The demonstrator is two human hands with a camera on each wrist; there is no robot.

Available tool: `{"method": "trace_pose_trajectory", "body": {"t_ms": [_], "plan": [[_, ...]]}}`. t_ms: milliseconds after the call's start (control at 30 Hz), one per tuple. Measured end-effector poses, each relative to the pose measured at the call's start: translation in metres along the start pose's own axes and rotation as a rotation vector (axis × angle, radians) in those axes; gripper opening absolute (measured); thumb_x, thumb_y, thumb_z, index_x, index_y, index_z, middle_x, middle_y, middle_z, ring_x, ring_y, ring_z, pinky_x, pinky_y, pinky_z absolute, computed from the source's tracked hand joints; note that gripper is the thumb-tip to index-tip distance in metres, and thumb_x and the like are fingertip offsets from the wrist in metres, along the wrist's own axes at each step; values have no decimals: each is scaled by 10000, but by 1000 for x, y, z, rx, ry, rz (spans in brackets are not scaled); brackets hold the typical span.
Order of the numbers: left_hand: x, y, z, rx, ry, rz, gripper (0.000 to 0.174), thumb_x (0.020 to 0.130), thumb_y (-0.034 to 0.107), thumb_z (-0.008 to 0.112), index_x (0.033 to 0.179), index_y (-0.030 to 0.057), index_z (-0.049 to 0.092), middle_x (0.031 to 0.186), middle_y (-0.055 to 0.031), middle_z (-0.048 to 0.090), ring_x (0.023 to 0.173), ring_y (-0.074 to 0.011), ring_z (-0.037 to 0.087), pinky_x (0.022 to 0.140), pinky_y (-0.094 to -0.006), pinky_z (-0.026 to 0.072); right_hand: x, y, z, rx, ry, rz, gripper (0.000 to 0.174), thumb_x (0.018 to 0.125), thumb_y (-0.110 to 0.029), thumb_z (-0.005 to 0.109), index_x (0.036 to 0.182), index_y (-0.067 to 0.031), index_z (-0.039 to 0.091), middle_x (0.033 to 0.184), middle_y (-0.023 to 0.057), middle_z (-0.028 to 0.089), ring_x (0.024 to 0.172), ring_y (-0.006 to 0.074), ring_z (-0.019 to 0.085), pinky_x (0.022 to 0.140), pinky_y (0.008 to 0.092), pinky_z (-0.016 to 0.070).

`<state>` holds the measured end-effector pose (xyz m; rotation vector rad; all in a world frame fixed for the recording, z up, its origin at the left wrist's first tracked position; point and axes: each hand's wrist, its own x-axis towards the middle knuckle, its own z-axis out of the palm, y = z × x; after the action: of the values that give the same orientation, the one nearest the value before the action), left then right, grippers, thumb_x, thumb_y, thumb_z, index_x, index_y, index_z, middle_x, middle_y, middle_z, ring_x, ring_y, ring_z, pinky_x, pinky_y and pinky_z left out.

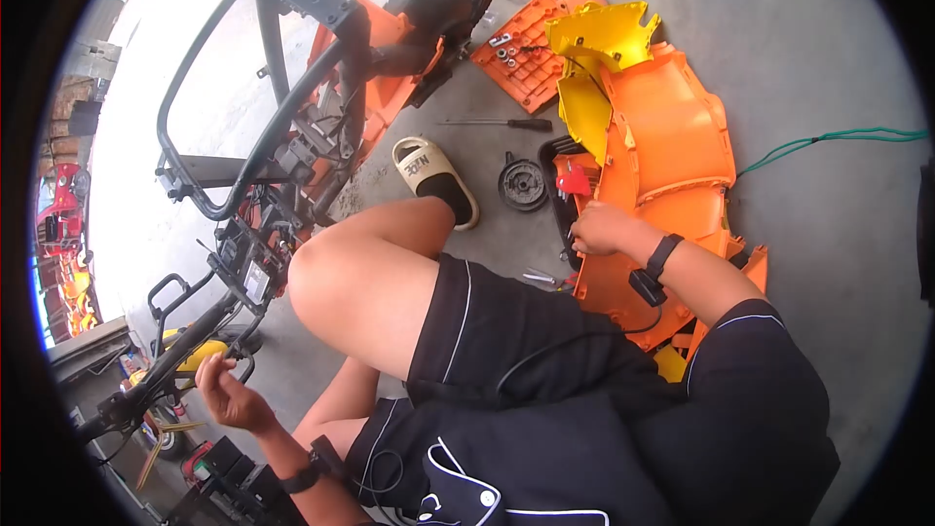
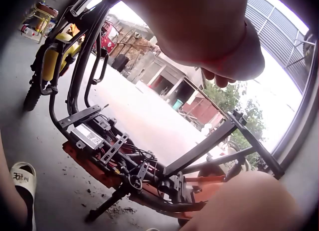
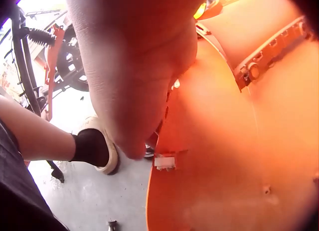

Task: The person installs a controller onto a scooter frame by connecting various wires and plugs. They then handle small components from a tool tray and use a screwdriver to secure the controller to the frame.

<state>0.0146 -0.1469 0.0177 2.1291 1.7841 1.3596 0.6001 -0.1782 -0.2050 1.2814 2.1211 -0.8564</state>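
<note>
In the head view my right hand [image 1: 606, 228] is at the left edge of the large orange body panels [image 1: 672, 127], fingertips down over a black tray [image 1: 562, 161]. A small red part [image 1: 575, 178] lies just beyond the fingers. The right wrist view has this hand [image 3: 134, 76] in front of the orange panel [image 3: 224, 156], with the fingertips mostly hidden; I cannot tell what they hold. My left hand [image 1: 234, 394] is raised near the handlebar [image 1: 146, 385] of a stripped scooter frame [image 1: 263, 156], its fingers loosely bent and nothing in them.
On the concrete floor lie a screwdriver [image 1: 521, 124], a round black cover [image 1: 523, 183] and scissors [image 1: 545, 278]. Yellow panels [image 1: 604, 34] rest against the orange ones, beside an orange grid plate [image 1: 521, 49] carrying small hardware. A green cord [image 1: 838, 140] runs off to the right.
</note>
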Motion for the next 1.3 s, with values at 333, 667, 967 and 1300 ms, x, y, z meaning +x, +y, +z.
{"method": "trace_pose_trajectory", "body": {"t_ms": [333, 667, 967, 1300], "plan": [[-6, -8, -28, -67, 236, -14, 219, 911, -71, 423, 1024, -75, 611, 985, -178, 595, 729, -178, 540, 740, -309, 477, -1, -28, 21, 133, 550, 21, 156, 781, -158, 617, 859, -40, 683, 904, 117, 674, 1014, 277, 610, 951, 418, 435], [-23, -20, -46, -291, 230, -341, 197, 946, -26, 437, 1030, -42, 615, 989, -135, 607, 763, -152, 519, 736, -253, 442, 26, -84, 13, -411, -561, 297, 326, 886, -347, 605, 1161, -211, 715, 1208, 29, 680, 1147, 182, 591, 965, 416, 335], [-33, -32, -52, -410, 184, -474, 214, 999, 46, 437, 1115, -6, 609, 1024, -92, 627, 816, -126, 540, 764, -249, 442, -6, -63, 1, -459, -763, 398, 395, 929, -397, 533, 1296, -294, 636, 1379, -7, 584, 1293, 152, 478, 1018, 365, 245], [-32, -20, -37, -436, -69, -588, 168, 990, 37, 458, 1078, -18, 590, 981, -91, 597, 821, -129, 522, 759, -264, 441, -9, -57, 3, -263, -455, 485, 426, 864, -239, 599, 1239, -36, 599, 1210, 115, 661, 1189, 232, 569, 999, 347, 334]]}}
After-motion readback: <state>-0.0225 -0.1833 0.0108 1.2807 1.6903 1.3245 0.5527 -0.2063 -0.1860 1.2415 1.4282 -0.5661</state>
